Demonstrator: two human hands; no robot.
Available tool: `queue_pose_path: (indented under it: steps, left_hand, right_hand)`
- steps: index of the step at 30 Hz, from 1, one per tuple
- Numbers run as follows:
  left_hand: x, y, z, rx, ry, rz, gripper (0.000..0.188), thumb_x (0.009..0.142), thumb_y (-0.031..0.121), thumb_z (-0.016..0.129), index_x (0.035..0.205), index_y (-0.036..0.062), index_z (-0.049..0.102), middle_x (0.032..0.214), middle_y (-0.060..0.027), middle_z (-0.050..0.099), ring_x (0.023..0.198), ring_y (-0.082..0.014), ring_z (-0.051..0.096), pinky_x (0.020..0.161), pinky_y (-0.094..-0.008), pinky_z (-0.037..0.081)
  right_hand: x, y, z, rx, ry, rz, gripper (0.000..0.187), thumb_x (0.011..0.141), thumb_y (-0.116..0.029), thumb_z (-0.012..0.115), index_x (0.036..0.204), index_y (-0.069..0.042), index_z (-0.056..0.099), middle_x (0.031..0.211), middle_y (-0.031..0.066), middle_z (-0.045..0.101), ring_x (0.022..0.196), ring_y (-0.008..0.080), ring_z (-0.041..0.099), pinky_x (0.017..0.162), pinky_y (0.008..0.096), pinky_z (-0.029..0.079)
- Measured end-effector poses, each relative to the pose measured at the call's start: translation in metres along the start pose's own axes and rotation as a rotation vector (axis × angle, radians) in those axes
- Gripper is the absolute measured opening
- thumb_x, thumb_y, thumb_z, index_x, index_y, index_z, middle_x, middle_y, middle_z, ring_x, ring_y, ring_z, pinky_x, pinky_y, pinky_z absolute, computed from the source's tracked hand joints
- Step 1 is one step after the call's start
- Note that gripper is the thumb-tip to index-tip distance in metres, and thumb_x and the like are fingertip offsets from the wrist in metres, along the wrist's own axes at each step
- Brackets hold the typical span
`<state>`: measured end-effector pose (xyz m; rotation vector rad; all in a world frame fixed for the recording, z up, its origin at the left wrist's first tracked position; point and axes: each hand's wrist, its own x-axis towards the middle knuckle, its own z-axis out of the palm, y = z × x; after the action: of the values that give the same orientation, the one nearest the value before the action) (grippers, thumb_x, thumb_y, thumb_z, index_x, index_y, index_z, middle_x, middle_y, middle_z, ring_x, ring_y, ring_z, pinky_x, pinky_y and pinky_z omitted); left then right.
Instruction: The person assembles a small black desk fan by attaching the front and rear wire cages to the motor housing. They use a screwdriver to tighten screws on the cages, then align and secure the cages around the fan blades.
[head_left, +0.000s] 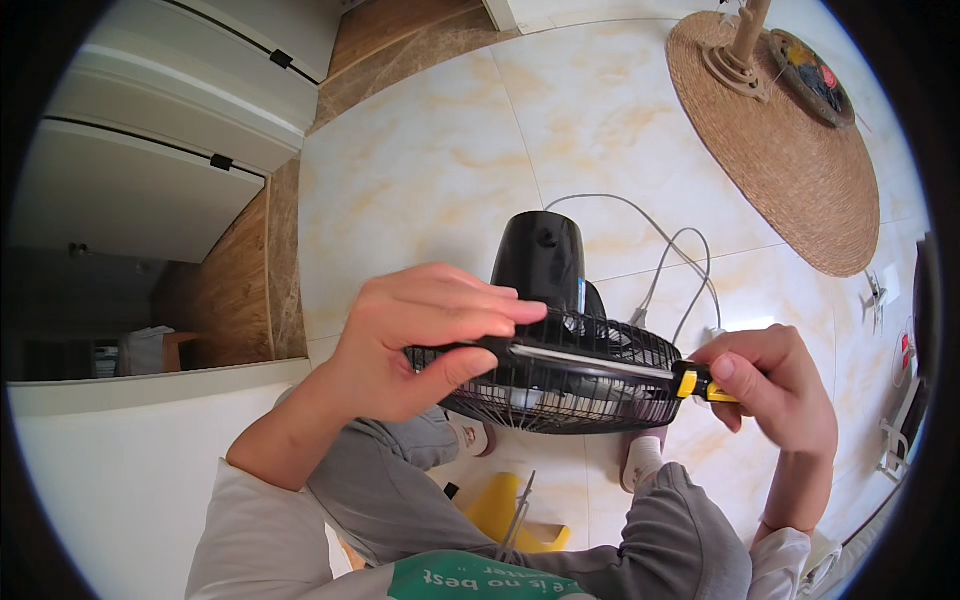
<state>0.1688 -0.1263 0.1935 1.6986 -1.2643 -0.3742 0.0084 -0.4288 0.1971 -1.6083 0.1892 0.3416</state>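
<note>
A black electric fan (560, 408) with a round wire grille is in front of me above my feet, its rim toward me and its dark motor housing (540, 250) on the far side. My left hand (425, 325) is closed on the rim's left part, fingers over the top and thumb below. In my right hand (770, 385) is the yellow and black handle of a screwdriver (690, 381), held at the right end of the rim. Its metal shaft lies along the rim, pointing left to a black piece by my left fingers. The tip's exact contact is hidden.
A grey cable (650, 222) loops over the tiled floor behind the fan. On the floor between my legs are a yellow object (493, 508) and a thin metal tool (519, 515). A woven mat (800, 190) with a wooden post is at far right; white doors (140, 185) stand left.
</note>
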Motion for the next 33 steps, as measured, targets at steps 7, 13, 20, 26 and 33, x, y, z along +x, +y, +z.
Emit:
queue_pose_path:
  steps: [7,13,20,26,33]
  left_hand:
    - [-0.001,0.003,0.007,0.021,0.035,-0.029,0.021,0.079,0.000,0.073,0.100,-0.0015,0.074,0.113,-0.0120,0.074,0.098,-0.0307,0.072,0.087,-0.0381,0.055]
    - [-0.002,0.006,0.010,0.031,0.011,-0.021,0.019,0.081,0.002,0.073,0.099,-0.0023,0.074,0.111,-0.0122,0.075,0.097,-0.0299,0.072,0.089,-0.0394,0.057]
    - [0.000,0.005,0.012,0.025,0.042,-0.008,0.019,0.081,0.002,0.074,0.099,-0.0033,0.074,0.108,-0.0132,0.075,0.095,-0.0303,0.072,0.092,-0.0407,0.057]
    - [0.001,0.007,0.010,0.047,0.015,0.011,0.020,0.078,0.002,0.069,0.096,-0.0078,0.071,0.102,-0.0226,0.074,0.100,-0.0424,0.071,0.087,-0.0466,0.058]
    - [0.003,0.007,0.011,0.048,0.008,0.011,0.019,0.078,0.003,0.070,0.095,-0.0067,0.072,0.103,-0.0198,0.075,0.098,-0.0392,0.071,0.089,-0.0454,0.058]
  right_hand:
    - [0.003,0.013,0.002,-0.480,0.299,-0.676,0.037,0.062,-0.014,0.095,0.084,-0.001,0.068,0.074,0.0078,0.063,0.063,0.0137,0.057,0.054,0.0240,0.041]
    - [0.002,0.019,0.005,-0.527,0.181,-0.450,0.033,0.075,-0.026,0.085,0.087,0.000,0.071,0.063,0.0081,0.063,0.056,0.0171,0.062,0.052,0.0280,0.044]
    - [0.000,0.017,0.013,-0.531,0.367,-0.622,0.032,0.065,-0.019,0.091,0.086,-0.002,0.073,0.071,0.0067,0.062,0.057,0.0196,0.058,0.052,0.0282,0.043]
    - [-0.001,0.009,0.002,-0.522,0.122,-0.470,0.027,0.074,-0.016,0.085,0.090,0.002,0.073,0.073,0.0103,0.064,0.057,0.0189,0.061,0.050,0.0284,0.043]
    - [-0.006,-0.002,0.006,-0.388,0.203,-0.337,0.030,0.071,-0.014,0.088,0.092,0.002,0.073,0.073,0.0089,0.064,0.056,0.0175,0.057,0.053,0.0262,0.042]
